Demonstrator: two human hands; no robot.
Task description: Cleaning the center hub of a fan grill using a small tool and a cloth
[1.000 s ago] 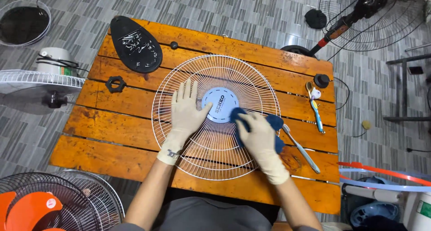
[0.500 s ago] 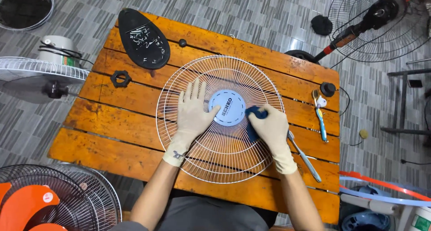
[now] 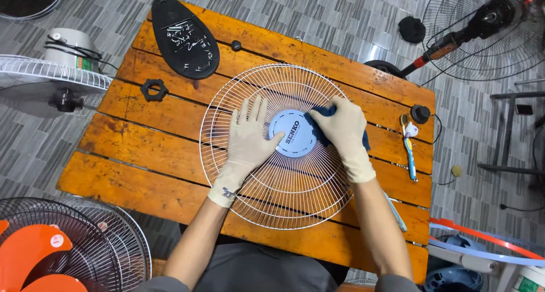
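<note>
While the right hand presses a dark blue cloth against the fan guard, its grip is closed down over the cloth, just beside the round blue hub. The left hand lies flat and open on the wires, holding nothing, thumb touching the hub's edge. Both wear pale gloves. The guard rests flat in the middle of the orange wooden table. Wiping it well seems to call for steady pressure from the left hand so the guard does not slide, and strokes that follow the wires outward. A black oval tray at the table's far left corner holds a few small screws; a toothbrush lies to the right.
</note>
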